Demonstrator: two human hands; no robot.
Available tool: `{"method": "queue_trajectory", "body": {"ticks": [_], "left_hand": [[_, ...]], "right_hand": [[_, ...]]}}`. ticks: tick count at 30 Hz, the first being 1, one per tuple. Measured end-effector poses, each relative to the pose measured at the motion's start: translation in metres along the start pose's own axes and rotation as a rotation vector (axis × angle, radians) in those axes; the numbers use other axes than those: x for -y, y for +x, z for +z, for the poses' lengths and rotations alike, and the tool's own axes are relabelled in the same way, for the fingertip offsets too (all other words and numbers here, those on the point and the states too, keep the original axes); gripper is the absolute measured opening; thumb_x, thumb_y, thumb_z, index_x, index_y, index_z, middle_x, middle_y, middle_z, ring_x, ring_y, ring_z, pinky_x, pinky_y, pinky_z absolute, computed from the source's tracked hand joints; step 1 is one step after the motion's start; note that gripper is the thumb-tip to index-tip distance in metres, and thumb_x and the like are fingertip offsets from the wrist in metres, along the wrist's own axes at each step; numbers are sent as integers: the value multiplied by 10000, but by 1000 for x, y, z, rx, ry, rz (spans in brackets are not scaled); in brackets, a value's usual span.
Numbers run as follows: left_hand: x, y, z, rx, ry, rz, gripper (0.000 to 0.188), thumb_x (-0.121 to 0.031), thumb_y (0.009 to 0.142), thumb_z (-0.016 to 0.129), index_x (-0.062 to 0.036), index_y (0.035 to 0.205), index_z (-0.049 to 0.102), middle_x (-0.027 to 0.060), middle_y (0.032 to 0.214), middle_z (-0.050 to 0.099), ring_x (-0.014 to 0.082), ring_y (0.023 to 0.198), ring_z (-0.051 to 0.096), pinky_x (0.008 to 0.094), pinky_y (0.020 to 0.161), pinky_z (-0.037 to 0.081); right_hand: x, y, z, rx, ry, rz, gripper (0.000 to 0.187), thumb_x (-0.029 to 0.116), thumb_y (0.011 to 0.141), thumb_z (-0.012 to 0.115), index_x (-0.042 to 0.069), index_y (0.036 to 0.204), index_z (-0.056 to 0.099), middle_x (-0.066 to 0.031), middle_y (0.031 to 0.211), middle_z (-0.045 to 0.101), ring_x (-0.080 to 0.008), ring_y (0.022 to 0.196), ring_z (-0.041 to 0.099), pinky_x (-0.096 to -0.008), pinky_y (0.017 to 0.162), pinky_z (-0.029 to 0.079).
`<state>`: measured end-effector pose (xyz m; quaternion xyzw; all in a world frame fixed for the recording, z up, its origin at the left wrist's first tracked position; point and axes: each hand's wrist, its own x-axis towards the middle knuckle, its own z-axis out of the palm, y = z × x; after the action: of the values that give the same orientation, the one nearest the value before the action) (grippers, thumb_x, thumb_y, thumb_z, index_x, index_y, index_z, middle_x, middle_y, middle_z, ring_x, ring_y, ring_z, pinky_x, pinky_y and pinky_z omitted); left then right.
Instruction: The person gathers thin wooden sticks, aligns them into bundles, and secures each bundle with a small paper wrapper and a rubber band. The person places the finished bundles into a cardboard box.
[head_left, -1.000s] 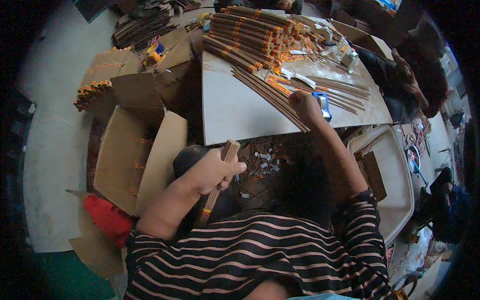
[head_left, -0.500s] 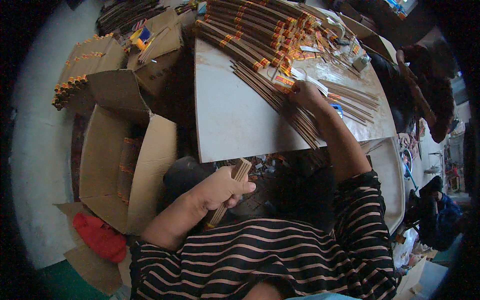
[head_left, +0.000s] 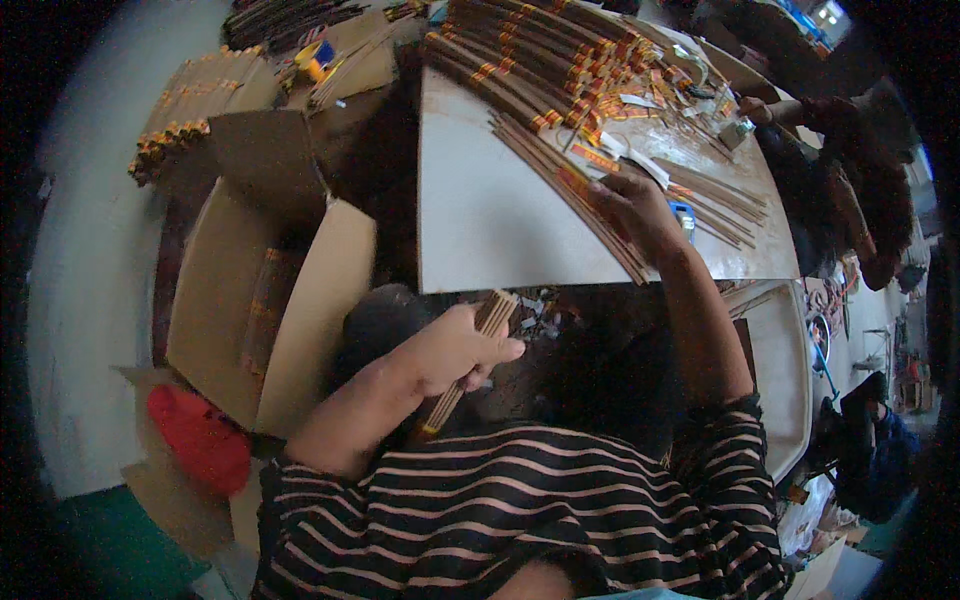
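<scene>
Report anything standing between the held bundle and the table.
Nothing visible stands between them. The left hand holds the bundle, its far end toward the near edge of the table; whether they touch is unclear.

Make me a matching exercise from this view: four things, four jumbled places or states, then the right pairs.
Things
1. Left hand
2. Right hand
3. Large tub
4. Open cardboard box

Places or states
A. White, at the person's right
B. Left of the table, with wrapped bundles inside
C. Closed around a stick bundle
D. Over the table, by loose sticks

Pairs: 1-C, 2-D, 3-A, 4-B
</scene>
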<state>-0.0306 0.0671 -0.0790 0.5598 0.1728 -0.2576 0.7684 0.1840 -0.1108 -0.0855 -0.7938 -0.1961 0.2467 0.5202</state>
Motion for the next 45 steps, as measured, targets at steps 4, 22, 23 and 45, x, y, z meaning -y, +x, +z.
{"method": "queue_trajectory", "body": {"ticks": [4, 22, 23, 45], "left_hand": [[0, -10, 8, 5, 49, 29, 229, -131, 780, 638, -75, 703, 430, -2, 493, 415, 82, 371, 389, 224, 346, 324], [-1, -54, 64, -67, 183, 125, 160, -99, 751, 648, -34, 787, 506, 0, 527, 464, 60, 375, 402, 201, 325, 308], [-2, -54, 66, -68, 194, 129, 160, -103, 751, 649, -37, 781, 506, -1, 528, 463, 60, 376, 401, 200, 325, 308], [5, -50, 95, -133, 474, 174, 382, -77, 713, 619, 34, 1058, 498, 126, 873, 595, 173, 725, 570, 278, 634, 460]], "right_hand": [[15, -65, 27, -7, 305, -7, 198, 249, 841, 581, 58, 796, 554, 30, 599, 490, -50, 495, 415, -195, 447, 313], [27, -204, 77, 250, 392, 30, 131, 145, 855, 572, 19, 867, 539, 32, 703, 509, -54, 618, 455, -203, 549, 393], [31, -208, 80, 208, 400, 15, 134, 147, 858, 568, 16, 870, 540, 29, 699, 506, -58, 623, 457, -208, 559, 397], [41, -214, 75, -183, 157, -225, 215, 186, 782, 670, -5, 726, 590, -6, 635, 560, -42, 584, 446, -205, 514, 396]]}}
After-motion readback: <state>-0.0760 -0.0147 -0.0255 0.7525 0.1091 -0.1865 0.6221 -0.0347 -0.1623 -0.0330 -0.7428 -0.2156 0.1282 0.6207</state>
